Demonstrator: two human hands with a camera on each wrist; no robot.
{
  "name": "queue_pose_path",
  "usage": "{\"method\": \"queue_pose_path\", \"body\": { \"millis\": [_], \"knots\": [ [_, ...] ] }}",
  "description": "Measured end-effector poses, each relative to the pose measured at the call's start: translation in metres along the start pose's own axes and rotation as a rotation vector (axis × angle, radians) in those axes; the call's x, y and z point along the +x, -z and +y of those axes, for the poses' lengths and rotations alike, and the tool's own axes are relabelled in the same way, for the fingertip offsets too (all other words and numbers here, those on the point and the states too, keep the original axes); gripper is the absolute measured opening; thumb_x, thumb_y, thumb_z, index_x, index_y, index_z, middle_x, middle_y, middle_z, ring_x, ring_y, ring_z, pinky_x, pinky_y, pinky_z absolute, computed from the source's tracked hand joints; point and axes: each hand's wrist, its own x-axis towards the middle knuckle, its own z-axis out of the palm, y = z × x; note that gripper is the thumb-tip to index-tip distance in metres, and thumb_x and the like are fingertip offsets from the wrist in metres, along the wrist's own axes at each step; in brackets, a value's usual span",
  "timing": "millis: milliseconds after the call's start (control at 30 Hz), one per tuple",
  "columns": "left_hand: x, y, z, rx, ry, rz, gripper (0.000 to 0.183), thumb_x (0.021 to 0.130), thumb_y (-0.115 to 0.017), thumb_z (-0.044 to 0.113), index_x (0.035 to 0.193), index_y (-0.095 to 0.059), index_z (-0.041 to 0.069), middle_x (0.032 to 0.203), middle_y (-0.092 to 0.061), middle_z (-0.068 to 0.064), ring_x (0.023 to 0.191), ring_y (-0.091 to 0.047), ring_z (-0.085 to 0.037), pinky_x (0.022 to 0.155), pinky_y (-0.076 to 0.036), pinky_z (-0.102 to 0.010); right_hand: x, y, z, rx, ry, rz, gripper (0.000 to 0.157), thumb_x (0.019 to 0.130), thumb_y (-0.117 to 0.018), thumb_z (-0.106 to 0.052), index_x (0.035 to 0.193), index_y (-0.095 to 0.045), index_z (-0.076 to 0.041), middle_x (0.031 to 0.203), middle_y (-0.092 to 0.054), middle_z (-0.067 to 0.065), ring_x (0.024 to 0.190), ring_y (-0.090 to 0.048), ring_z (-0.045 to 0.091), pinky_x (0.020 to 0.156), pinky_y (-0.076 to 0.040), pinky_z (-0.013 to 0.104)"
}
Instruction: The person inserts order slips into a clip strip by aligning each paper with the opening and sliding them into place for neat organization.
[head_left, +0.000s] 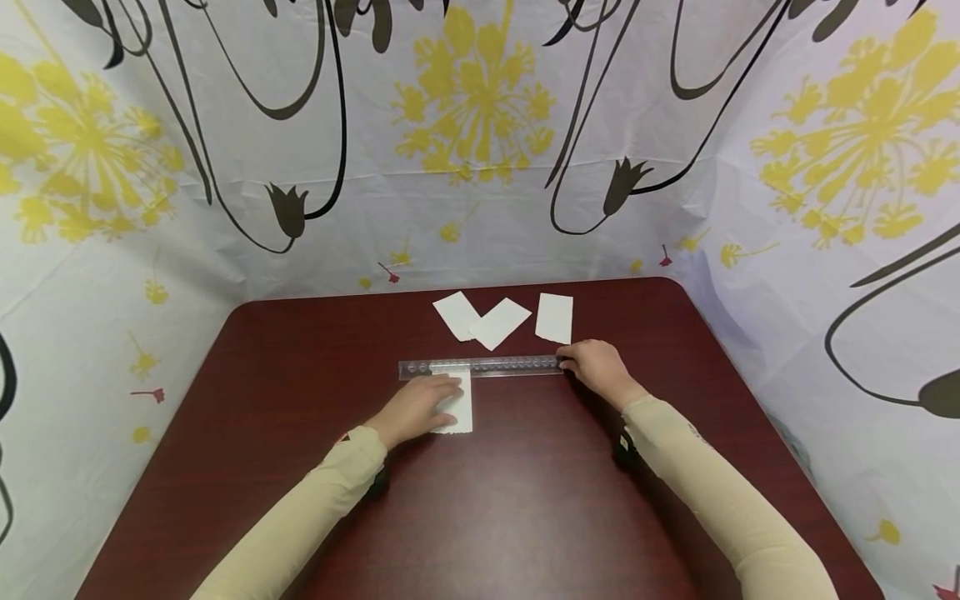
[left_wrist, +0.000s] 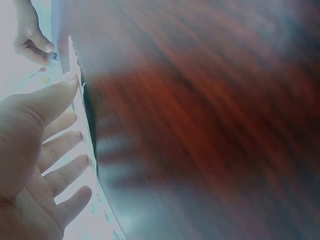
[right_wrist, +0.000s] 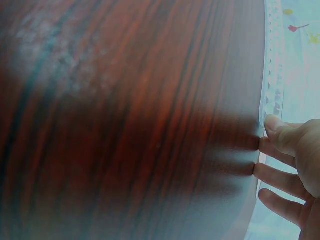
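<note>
A clear plastic ruler (head_left: 517, 365) lies crosswise on the dark red table, overlapping the top edge of a small white paper (head_left: 462, 408). My left hand (head_left: 414, 407) rests on this paper, its fingers spread and fairly straight, covering the paper's left part. In the left wrist view the thumb (left_wrist: 62, 95) is near the paper's edge. At the ruler's right end, my right hand (head_left: 600, 372) pinches it between thumb and fingers. The right wrist view shows the thumb (right_wrist: 280, 132) on the ruler (right_wrist: 273, 60), the other fingertips touching the tabletop.
Beyond the ruler lie three more white papers: a left one (head_left: 455, 312) overlapping a middle one (head_left: 501, 325), and a right one (head_left: 555, 317) apart. A patterned white cloth (head_left: 480, 225) with yellow flowers surrounds the table (head_left: 525, 517) at its back and sides.
</note>
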Motion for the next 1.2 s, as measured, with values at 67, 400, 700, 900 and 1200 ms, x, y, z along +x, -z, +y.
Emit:
{"method": "queue_pose_path", "body": {
  "millis": [67, 400, 700, 900, 1200],
  "knots": [
    [0.0000, 0.0000, 0.0000, 0.001, 0.004, -0.003, 0.049, 0.090, -0.071, 0.036, 0.131, -0.064, 0.010, 0.145, -0.058, -0.008, 0.136, -0.052, -0.027, 0.114, -0.042, -0.047, 0.0002, -0.0001, -0.0003, 0.003, -0.004, -0.001, 0.019, 0.090, -0.072, -0.016, 0.108, -0.077, -0.013, 0.098, -0.078, 0.007, 0.086, -0.074, 0.025, 0.075, -0.059, 0.044],
    [0.0009, 0.0001, 0.0010, -0.009, 0.000, -0.004, 0.049, 0.090, -0.071, 0.036, 0.131, -0.063, 0.009, 0.145, -0.057, -0.009, 0.137, -0.052, -0.027, 0.115, -0.041, -0.046, 0.0009, -0.0011, 0.0017, 0.004, -0.005, 0.003, 0.019, 0.090, -0.072, -0.017, 0.108, -0.077, -0.013, 0.098, -0.078, 0.007, 0.086, -0.074, 0.025, 0.075, -0.059, 0.044],
    [0.0026, 0.0001, 0.0034, -0.005, 0.000, -0.011, 0.051, 0.090, -0.070, 0.036, 0.133, -0.062, 0.009, 0.146, -0.057, -0.007, 0.138, -0.051, -0.027, 0.116, -0.040, -0.045, 0.0014, 0.0001, 0.0005, 0.013, 0.002, 0.008, 0.018, 0.089, -0.073, -0.016, 0.106, -0.077, -0.013, 0.098, -0.078, 0.007, 0.087, -0.074, 0.026, 0.076, -0.059, 0.046],
    [0.0059, 0.0002, 0.0063, -0.006, -0.006, -0.017, 0.052, 0.091, -0.070, 0.037, 0.134, -0.062, 0.009, 0.147, -0.056, -0.007, 0.138, -0.050, -0.027, 0.116, -0.039, -0.045, 0.0014, -0.0002, 0.0008, 0.007, 0.008, 0.011, 0.018, 0.090, -0.072, -0.017, 0.106, -0.077, -0.013, 0.098, -0.078, 0.006, 0.087, -0.074, 0.025, 0.076, -0.059, 0.045],
    [0.0079, 0.0011, 0.0078, -0.017, -0.022, -0.010, 0.051, 0.090, -0.071, 0.035, 0.132, -0.062, 0.008, 0.145, -0.057, -0.010, 0.137, -0.051, -0.029, 0.115, -0.040, -0.047, 0.0016, -0.0006, 0.0007, 0.004, -0.004, 0.009, 0.018, 0.090, -0.072, -0.017, 0.106, -0.077, -0.013, 0.098, -0.078, 0.007, 0.088, -0.074, 0.026, 0.076, -0.059, 0.045]
  ]
}}
